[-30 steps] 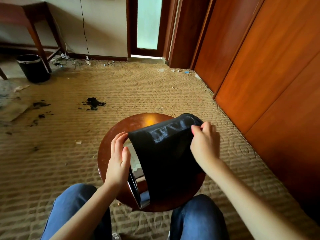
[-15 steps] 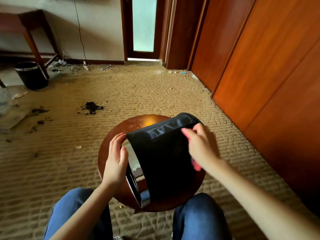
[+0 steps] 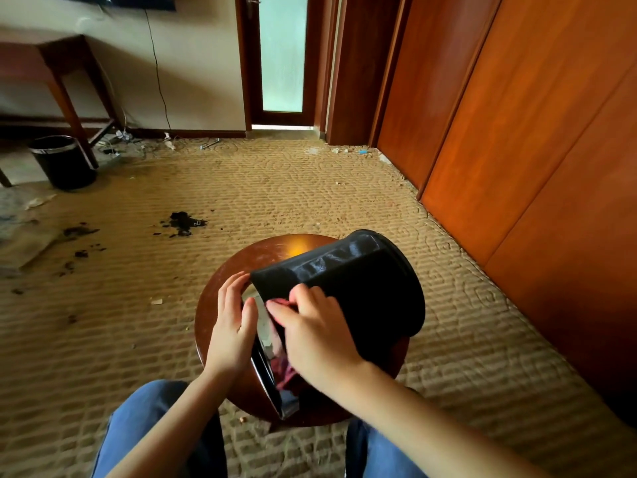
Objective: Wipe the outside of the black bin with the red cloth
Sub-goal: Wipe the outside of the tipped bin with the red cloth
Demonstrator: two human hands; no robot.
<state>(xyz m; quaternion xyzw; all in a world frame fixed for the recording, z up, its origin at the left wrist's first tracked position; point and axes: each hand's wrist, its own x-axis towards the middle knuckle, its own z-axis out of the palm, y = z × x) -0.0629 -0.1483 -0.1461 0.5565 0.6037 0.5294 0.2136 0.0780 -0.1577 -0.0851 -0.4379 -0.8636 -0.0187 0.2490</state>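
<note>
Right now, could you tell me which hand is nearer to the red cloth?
Right. The right hand holds the red cloth against the black bin; the left hand rests just left of it, at the bin's rim.

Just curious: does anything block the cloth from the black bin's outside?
Nothing visible. The right hand presses the red cloth straight onto the black bin near its rim; the left hand rests alongside.

Bins: two, tipped bin [image 3: 365,291] on the stool [image 3: 275,250], upright bin [image 3: 63,163] far left of it.
Cloths: one, red cloth [image 3: 284,301].
Hands: two, left hand [image 3: 232,326], right hand [image 3: 317,334].
Stools: one.
</note>
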